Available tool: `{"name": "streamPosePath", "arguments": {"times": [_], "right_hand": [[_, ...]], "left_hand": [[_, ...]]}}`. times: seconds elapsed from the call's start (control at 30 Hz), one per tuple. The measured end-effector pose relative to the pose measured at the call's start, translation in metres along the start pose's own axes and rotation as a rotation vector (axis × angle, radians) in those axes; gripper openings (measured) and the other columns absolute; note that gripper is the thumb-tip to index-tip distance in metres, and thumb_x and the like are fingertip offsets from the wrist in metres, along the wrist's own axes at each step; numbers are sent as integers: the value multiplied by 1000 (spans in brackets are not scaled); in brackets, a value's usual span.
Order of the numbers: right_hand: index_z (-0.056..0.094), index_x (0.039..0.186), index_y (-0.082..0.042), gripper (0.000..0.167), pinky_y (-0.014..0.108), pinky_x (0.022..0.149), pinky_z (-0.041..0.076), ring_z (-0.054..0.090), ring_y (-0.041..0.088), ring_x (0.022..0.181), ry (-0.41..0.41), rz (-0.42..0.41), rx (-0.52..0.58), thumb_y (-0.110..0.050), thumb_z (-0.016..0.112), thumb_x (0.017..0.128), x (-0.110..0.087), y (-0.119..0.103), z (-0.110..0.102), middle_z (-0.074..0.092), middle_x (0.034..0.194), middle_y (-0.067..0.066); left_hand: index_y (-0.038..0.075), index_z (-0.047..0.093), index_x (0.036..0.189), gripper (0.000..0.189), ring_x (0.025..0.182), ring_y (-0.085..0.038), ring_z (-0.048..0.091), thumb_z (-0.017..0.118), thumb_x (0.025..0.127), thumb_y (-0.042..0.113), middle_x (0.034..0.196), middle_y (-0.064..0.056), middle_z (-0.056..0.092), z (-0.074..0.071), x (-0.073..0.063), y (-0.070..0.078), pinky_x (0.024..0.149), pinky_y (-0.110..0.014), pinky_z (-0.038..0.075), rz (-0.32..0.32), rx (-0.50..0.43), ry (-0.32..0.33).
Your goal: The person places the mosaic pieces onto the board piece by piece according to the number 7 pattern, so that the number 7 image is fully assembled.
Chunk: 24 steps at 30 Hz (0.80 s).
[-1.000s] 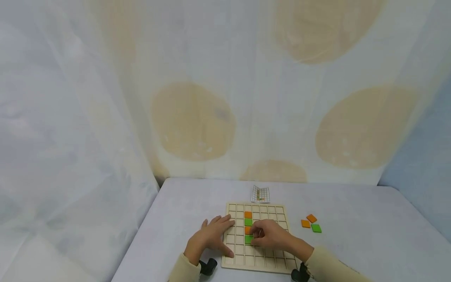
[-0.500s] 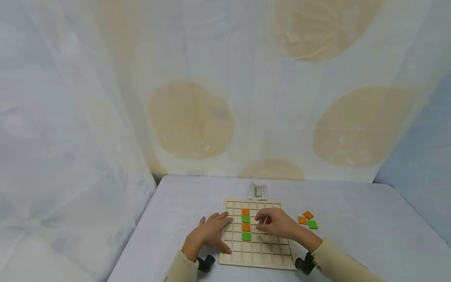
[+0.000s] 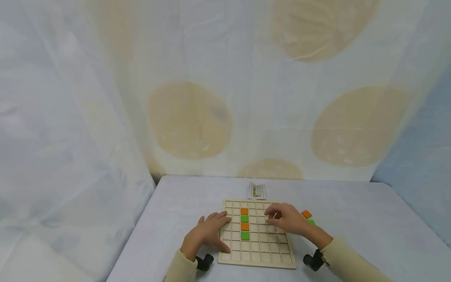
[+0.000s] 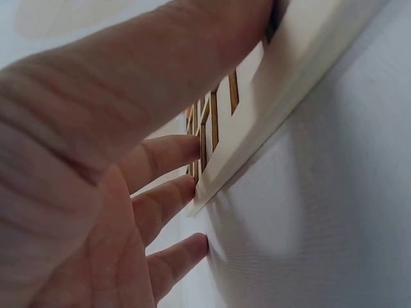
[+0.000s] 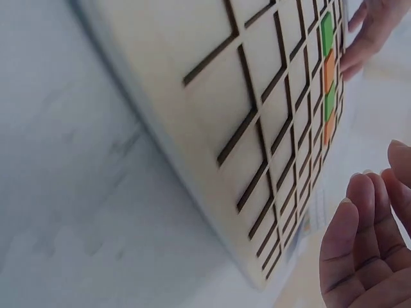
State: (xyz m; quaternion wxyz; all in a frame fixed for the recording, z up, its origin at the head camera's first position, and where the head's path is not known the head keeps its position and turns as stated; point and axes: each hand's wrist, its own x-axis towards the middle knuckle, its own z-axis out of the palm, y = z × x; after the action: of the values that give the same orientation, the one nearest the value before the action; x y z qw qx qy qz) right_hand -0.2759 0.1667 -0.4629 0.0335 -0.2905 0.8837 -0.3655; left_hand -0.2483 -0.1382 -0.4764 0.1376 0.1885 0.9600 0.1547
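Observation:
A wooden grid board (image 3: pixel 260 246) lies on the table. In one of its columns, orange and green square tiles alternate, among them a green tile (image 3: pixel 245 235) and an orange tile (image 3: pixel 244 226). My left hand (image 3: pixel 208 233) rests on the board's left edge, fingers spread and thumb near the front corner; the left wrist view shows fingertips (image 4: pixel 189 144) at the edge. Over the board's right side hovers my right hand (image 3: pixel 287 218), fingers loosely bent. Nothing shows between its fingers (image 5: pixel 363 224) in the right wrist view.
Beyond the right hand lie a loose orange tile (image 3: pixel 306 214) and a loose green tile (image 3: pixel 311 222), partly hidden by the wrist. Behind the board stands a folded pattern card (image 3: pixel 257 191) with a printed grid. A patterned curtain (image 3: pixel 218 78) hangs behind the table.
My right hand has left the tile column, moving right and away from me toward the loose tiles. The green tile now shows whole in its cell. My left hand stays at the board's edge.

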Motion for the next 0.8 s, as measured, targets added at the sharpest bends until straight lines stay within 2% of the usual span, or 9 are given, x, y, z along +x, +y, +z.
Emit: {"name": "streamPosePath", "arguments": {"times": [0.17,0.47,0.7,0.8], "right_hand": [[70,103,-2,19,23,64,52,61,7,75,21,15,0,-13,73,88,-6,14,-12,67,89,0],[70,102,-4,19,24,60,51,61,13,77,103,183,-19,-9,76,85,-15,39,-30,68,90,2],[71,106,-2,22,25,66,52,63,15,80,160,251,-20,-9,75,86,-26,55,-42,70,96,10],[70,106,-1,22,25,65,52,62,16,79,187,297,-24,-9,74,86,-31,61,-43,70,98,12]], "left_hand": [[19,45,148,99,146,-35,31,88,65,53,160,-4,35,1,0,0,112,-71,20,0,-1,-6],[20,45,148,100,146,-35,31,88,65,53,160,-4,35,0,1,1,113,-72,20,2,-6,-10],[18,45,148,101,146,-37,31,89,64,53,160,-6,35,-1,-1,-1,112,-72,20,-1,-11,-3],[18,45,148,100,146,-36,31,88,64,53,160,-5,35,-2,-1,-1,112,-72,20,1,-12,1]]}}
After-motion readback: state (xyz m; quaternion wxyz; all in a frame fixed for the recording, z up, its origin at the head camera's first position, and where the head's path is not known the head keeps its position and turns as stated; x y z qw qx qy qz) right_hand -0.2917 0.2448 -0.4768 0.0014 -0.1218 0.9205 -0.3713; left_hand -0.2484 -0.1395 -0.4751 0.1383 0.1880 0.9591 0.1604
